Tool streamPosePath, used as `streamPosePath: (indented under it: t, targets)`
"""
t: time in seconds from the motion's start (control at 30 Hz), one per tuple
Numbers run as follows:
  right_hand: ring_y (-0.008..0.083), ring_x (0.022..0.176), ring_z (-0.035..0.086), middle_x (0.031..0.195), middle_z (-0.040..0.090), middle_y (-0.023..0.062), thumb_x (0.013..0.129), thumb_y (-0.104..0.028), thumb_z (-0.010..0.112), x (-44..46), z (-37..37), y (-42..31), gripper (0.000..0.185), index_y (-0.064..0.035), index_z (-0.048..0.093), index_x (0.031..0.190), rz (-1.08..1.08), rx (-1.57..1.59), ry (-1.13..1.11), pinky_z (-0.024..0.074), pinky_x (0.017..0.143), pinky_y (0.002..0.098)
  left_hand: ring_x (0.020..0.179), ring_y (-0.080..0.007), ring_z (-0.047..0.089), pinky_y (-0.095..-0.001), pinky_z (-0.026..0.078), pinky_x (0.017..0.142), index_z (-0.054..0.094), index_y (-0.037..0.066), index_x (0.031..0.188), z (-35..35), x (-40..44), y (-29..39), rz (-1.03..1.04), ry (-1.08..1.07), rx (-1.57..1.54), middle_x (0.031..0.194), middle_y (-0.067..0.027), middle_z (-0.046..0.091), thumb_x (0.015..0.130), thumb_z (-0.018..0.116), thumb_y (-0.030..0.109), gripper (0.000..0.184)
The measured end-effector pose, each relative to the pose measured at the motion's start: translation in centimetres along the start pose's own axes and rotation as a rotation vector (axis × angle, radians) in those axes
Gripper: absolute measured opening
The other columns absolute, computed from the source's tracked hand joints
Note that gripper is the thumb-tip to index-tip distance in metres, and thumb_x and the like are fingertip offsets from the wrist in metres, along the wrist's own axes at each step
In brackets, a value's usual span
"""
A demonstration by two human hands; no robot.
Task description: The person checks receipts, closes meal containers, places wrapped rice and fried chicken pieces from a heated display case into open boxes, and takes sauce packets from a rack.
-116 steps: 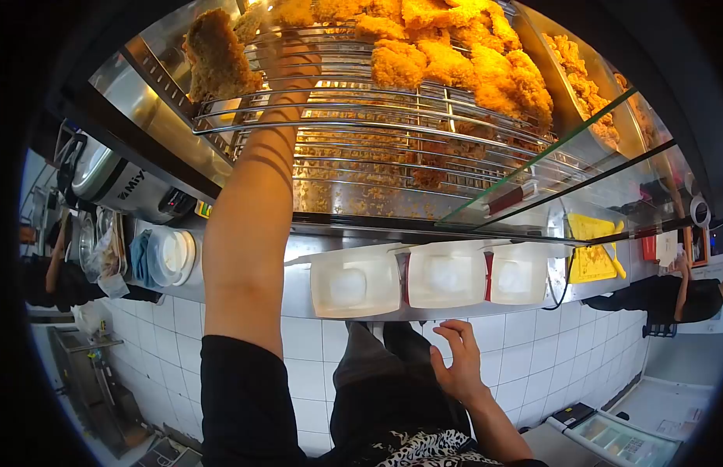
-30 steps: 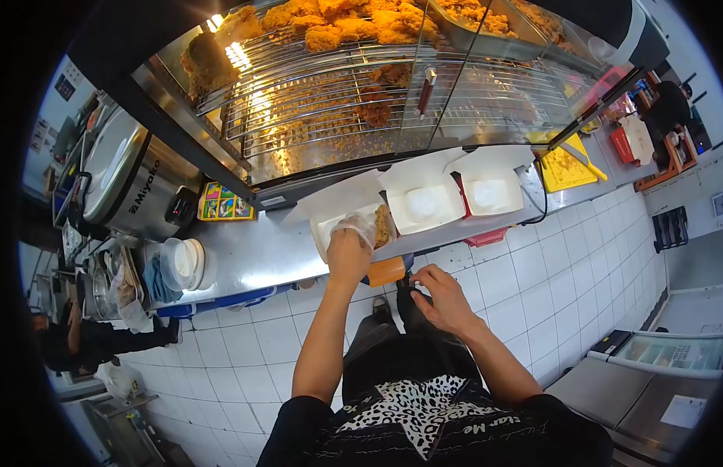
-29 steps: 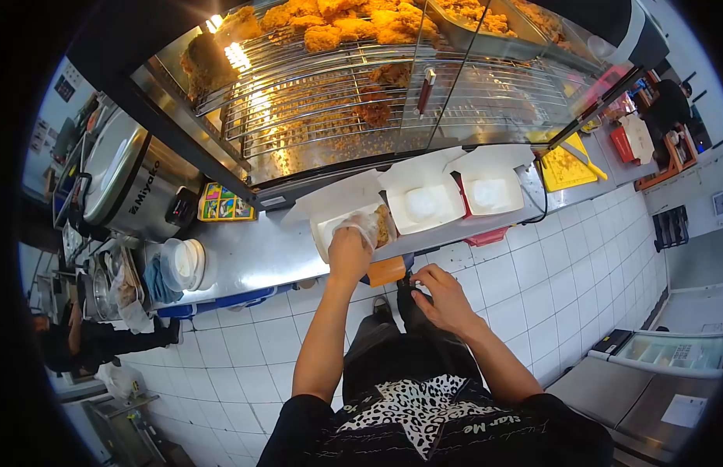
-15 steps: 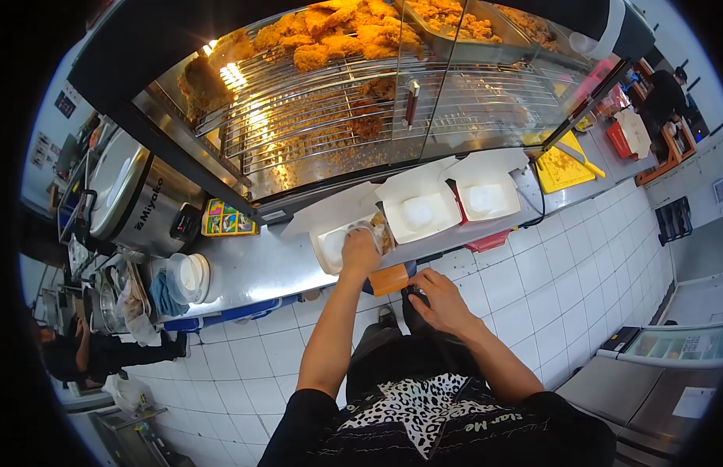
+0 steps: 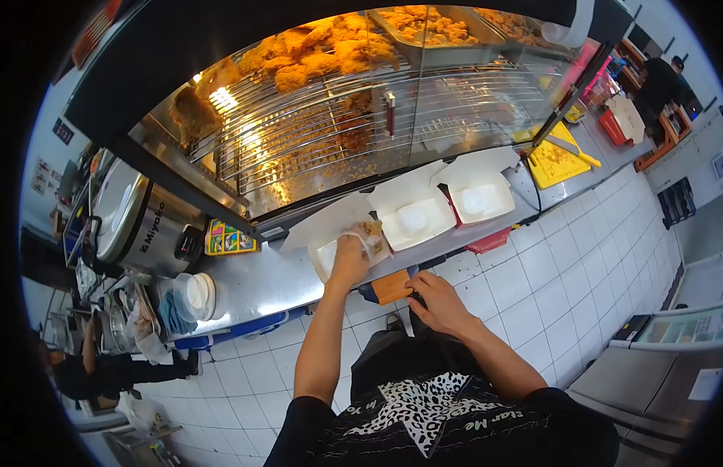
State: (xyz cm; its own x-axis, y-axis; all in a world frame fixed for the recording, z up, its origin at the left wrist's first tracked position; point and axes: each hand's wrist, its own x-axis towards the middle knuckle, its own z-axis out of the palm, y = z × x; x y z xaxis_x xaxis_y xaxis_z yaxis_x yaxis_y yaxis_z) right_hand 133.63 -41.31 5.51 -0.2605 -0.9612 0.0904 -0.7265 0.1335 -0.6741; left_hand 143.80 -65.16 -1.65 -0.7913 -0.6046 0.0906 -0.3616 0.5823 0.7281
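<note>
My left hand [image 5: 350,261] reaches into the leftmost open white food box [image 5: 322,257], its fingers closed around a small clear plastic packet [image 5: 369,246]. A piece of fried food [image 5: 371,227] lies beside the packet. Two more open boxes stand to the right, the middle box [image 5: 392,226] and the right box [image 5: 497,194], each with a white rounded mound [image 5: 413,221] inside. Below the counter edge, the fingers of my right hand [image 5: 439,302] are bent at the end of a flat orange-brown object [image 5: 391,288]; its kind is unclear.
A lit glass display case [image 5: 322,132] with fried chicken [image 5: 330,54] stands behind the boxes. Left are a rice cooker [image 5: 143,226] and stacked white tubs [image 5: 196,297]. A knife [image 5: 567,146] lies on a yellow cutting board [image 5: 560,165]. Other people stand far left and far right.
My left hand has shifted slightly left and down, and the clear packet shows more beside its fingers. My right hand stays by the orange-brown object. The view has shifted slightly.
</note>
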Motion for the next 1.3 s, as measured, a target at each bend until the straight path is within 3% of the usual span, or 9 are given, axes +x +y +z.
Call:
streamPosePath:
  t: [0.07, 0.17, 0.4, 0.5, 0.6, 0.7, 0.87, 1.17, 1.3]
  targets:
    - [0.0379, 0.104, 0.062, 0.112, 0.061, 0.015, 0.09, -0.013, 0.072, -0.6, 0.0, 0.2, 0.03, -0.0042, 0.062, 0.117, 0.014, -0.009, 0.018, 0.05, 0.094, 0.046, 0.128, -0.0486, 0.049, -0.0481, 0.043, 0.108, 0.052, -0.003, 0.133, -2.2, 0.0, 0.9, 0.08, 0.05, 0.098, 0.135, -0.0305, 0.052, 0.074, 0.067, -0.01, 0.062]
    - [0.0385, 0.106, 0.062, 0.115, 0.061, 0.016, 0.09, -0.014, 0.07, -1.3, 0.0, 0.7, 0.031, -0.0037, 0.062, 0.117, 0.027, -0.028, 0.006, 0.0504, 0.094, 0.0466, 0.13, -0.0473, 0.048, -0.0467, 0.044, 0.11, 0.052, -0.002, 0.135, -2.0, 0.1, -1.5, 0.25, 0.05, 0.264, 0.136, -0.0294, 0.053, 0.072, 0.064, -0.012, 0.065]
    - [0.0384, 0.108, 0.062, 0.115, 0.06, 0.0164, 0.09, -0.014, 0.07, -1.4, -0.8, 0.8, 0.03, -0.0038, 0.061, 0.117, 0.054, -0.043, 0.013, 0.0501, 0.096, 0.0476, 0.105, -0.0453, 0.068, -0.0491, 0.054, 0.097, 0.068, 0.001, 0.118, -3.7, -0.6, -3.9, 0.079, -0.237, 0.487, 0.109, -0.0244, 0.072, 0.079, 0.07, 0.002, 0.04]
    - [0.0381, 0.106, 0.061, 0.114, 0.06, 0.0146, 0.091, -0.014, 0.07, -1.3, -0.8, 0.8, 0.028, -0.0039, 0.061, 0.116, 0.048, -0.013, 0.012, 0.0499, 0.094, 0.0463, 0.099, -0.045, 0.07, -0.0501, 0.055, 0.093, 0.071, 0.005, 0.117, -3.8, -1.1, -2.3, 0.007, 0.09, 0.111, 0.103, -0.0234, 0.073, 0.078, 0.072, 0.005, 0.039]
    - [0.0381, 0.105, 0.061, 0.113, 0.061, 0.0149, 0.091, -0.013, 0.07, -1.1, -1.0, 0.9, 0.028, -0.0034, 0.061, 0.116, 0.036, -0.016, 0.022, 0.05, 0.094, 0.0466, 0.107, -0.0434, 0.068, -0.0489, 0.053, 0.095, 0.07, 0.006, 0.118, -3.1, -1.2, -2.8, -0.17, 0.161, -0.434, 0.112, -0.0236, 0.071, 0.077, 0.074, 0.006, 0.041]
    - [0.0373, 0.108, 0.062, 0.115, 0.06, 0.0157, 0.089, -0.014, 0.07, -1.2, -1.0, 1.3, 0.03, -0.0036, 0.061, 0.117, 0.056, -0.047, 0.028, 0.0503, 0.095, 0.0466, 0.114, -0.0425, 0.064, -0.0492, 0.052, 0.098, 0.07, 0.006, 0.12, -2.7, -2.3, -1.0, 0.048, 0.119, 0.104, 0.121, -0.0242, 0.068, 0.078, 0.073, 0.006, 0.042]
    - [0.0368, 0.107, 0.062, 0.113, 0.06, 0.016, 0.088, -0.014, 0.07, -1.2, -0.8, 1.5, 0.03, -0.0033, 0.061, 0.115, 0.054, -0.007, 0.013, 0.05, 0.091, 0.0479, 0.115, -0.0449, 0.061, -0.0478, 0.051, 0.099, 0.068, 0.001, 0.122, 1.0, -1.0, -0.6, 0.012, 0.149, 0.387, 0.121, -0.0254, 0.066, 0.08, 0.078, 0.016, 0.045]
    - [0.0348, 0.108, 0.062, 0.117, 0.06, 0.0127, 0.093, -0.018, 0.068, -2.7, -2.0, 4.3, 0.031, -0.0042, 0.063, 0.119, 0.059, -0.025, 0.057, 0.049, 0.096, 0.0468, 0.105, -0.041, 0.066, -0.0485, 0.054, 0.091, 0.067, 0.006, 0.12, 1.8, -0.4, 0.3, -0.175, 0.174, 0.365, 0.116, -0.0195, 0.068, 0.073, 0.085, 0.019, 0.052]
    - [0.0343, 0.108, 0.062, 0.115, 0.061, 0.0122, 0.093, -0.016, 0.068, -3.5, -4.0, 5.9, 0.029, -0.0047, 0.063, 0.119, 0.058, -0.009, 0.052, 0.0496, 0.095, 0.0452, 0.099, -0.0411, 0.067, -0.045, 0.055, 0.088, 0.067, 0.005, 0.119, 3.1, 0.3, -2.3, -0.086, 0.267, 0.381, 0.12, -0.0203, 0.068, 0.073, 0.085, 0.02, 0.052]
